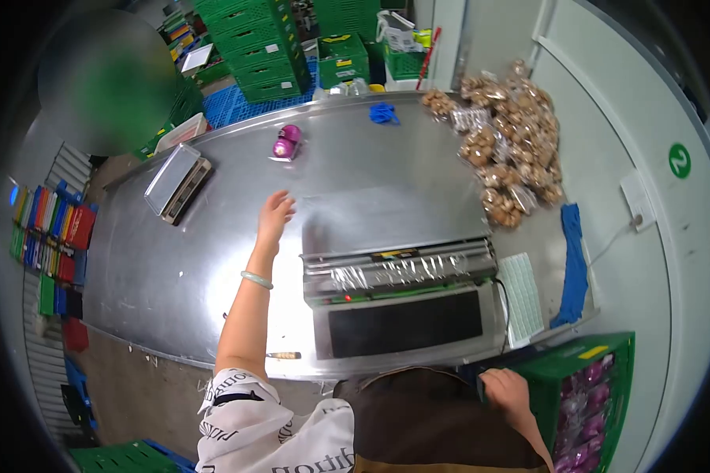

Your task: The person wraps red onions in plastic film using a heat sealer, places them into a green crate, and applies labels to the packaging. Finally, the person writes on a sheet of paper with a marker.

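Note:
My left hand [276,217] reaches out over the steel table [236,181], fingers loosely apart and holding nothing. Beyond its fingertips lies a purple pack of what look like red onions [286,143], apart from the hand. My right hand [506,392] is low by the table's front edge, beside the green crate [619,370]; its fingers are loosely bent, with nothing visible in them. Several similar purple packs [587,410] fill that crate. Between my hands stands a film-wrapping machine [398,272] with a dark plate [406,325] at its front.
Bagged mushrooms [520,134] are heaped at the back right. A scale [179,183] stands at the left. A crumpled blue item [384,113] lies at the back, a blue strip [572,264] by the right wall. Green crates [252,47] are stacked behind the table.

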The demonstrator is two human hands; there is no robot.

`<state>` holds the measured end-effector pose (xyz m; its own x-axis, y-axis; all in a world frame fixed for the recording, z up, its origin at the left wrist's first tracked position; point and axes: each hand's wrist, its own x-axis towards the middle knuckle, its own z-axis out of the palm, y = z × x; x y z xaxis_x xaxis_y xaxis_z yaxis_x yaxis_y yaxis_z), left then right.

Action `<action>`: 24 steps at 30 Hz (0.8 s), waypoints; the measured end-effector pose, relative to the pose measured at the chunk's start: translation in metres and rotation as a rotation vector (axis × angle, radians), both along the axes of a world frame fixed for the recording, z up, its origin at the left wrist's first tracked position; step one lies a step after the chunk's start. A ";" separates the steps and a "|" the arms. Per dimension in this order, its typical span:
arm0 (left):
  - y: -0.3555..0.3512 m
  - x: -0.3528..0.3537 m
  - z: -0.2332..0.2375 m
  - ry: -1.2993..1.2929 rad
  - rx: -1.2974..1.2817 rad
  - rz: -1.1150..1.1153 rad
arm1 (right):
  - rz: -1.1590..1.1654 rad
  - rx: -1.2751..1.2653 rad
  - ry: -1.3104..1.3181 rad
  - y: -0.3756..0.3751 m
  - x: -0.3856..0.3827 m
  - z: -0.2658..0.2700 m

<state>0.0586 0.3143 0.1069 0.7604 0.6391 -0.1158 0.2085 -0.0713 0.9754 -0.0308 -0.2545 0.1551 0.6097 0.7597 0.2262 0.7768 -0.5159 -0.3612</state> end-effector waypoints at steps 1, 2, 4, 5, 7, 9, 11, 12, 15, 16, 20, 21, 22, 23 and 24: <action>0.032 -0.004 -0.019 0.047 -0.012 0.065 | 0.033 -0.002 0.072 0.014 0.003 -0.005; 0.059 -0.006 -0.035 0.085 -0.048 0.080 | 0.063 -0.005 0.140 0.027 0.006 -0.012; 0.102 0.004 -0.063 0.158 -0.127 0.100 | 0.163 -0.121 0.258 0.049 0.018 -0.014; 0.118 0.016 -0.076 0.173 -0.150 0.082 | 0.166 -0.170 0.266 0.057 0.022 -0.018; 0.149 0.042 -0.099 0.204 -0.198 0.052 | 0.176 -0.239 0.257 0.074 0.031 -0.024; 0.172 0.077 -0.115 0.222 -0.228 0.047 | 0.141 -0.229 0.313 0.109 0.044 0.004; 0.193 0.117 -0.142 0.203 -0.264 0.041 | 0.115 -0.230 0.347 0.135 0.057 0.022; 0.206 0.137 -0.158 0.192 -0.335 0.087 | 0.112 -0.234 0.351 0.144 0.062 0.025; 0.231 0.194 -0.200 0.107 -0.592 0.211 | -0.024 -0.153 0.484 0.161 0.066 0.016; 0.240 0.206 -0.212 0.083 -0.644 0.221 | -0.039 -0.141 0.516 0.173 0.068 0.019; 0.248 0.247 -0.230 0.044 -0.670 0.333 | 0.016 -0.250 0.531 0.194 0.088 0.012; 0.251 0.250 -0.232 0.051 -0.610 0.356 | 0.037 -0.270 0.541 0.198 0.091 0.009; 0.253 0.248 -0.234 0.061 -0.548 0.378 | 0.058 -0.287 0.555 0.202 0.093 0.007; 0.253 0.244 -0.233 0.070 -0.468 0.403 | 0.074 -0.303 0.521 0.207 0.096 0.008; 0.254 0.237 -0.232 0.080 -0.385 0.426 | 0.089 -0.317 0.488 0.213 0.100 0.010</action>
<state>0.2954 0.5679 -0.1247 0.4245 0.7873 -0.4472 0.2147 0.3922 0.8945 0.0692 -0.0410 0.1651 0.5168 0.7977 -0.3108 0.6048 -0.5972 -0.5269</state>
